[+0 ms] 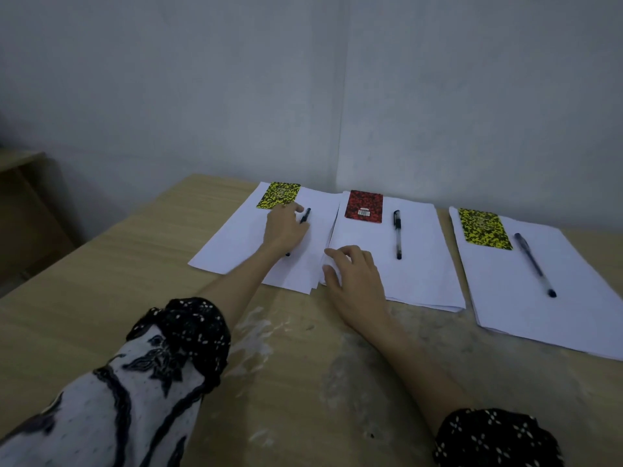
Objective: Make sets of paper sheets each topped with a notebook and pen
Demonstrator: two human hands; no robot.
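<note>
Three stacks of white paper lie side by side on the wooden table (135,281). The left stack (236,244) carries a yellow-black notebook (279,195) at its far corner. My left hand (285,227) lies on this stack and holds a black pen (305,215), whose lower tip shows below the hand. The middle stack (421,271) carries a red notebook (364,206) and a black pen (397,234). My right hand (354,274) rests on the middle stack's left edge, fingers bent over the sheets. The right stack (526,298) carries a yellow-black notebook (483,229) and a pen (534,264).
The table stands against a pale wall and a corner behind the stacks. Pale smears mark the table's near surface (337,365). A wooden piece of furniture (20,203) stands to the far left, beyond the table edge.
</note>
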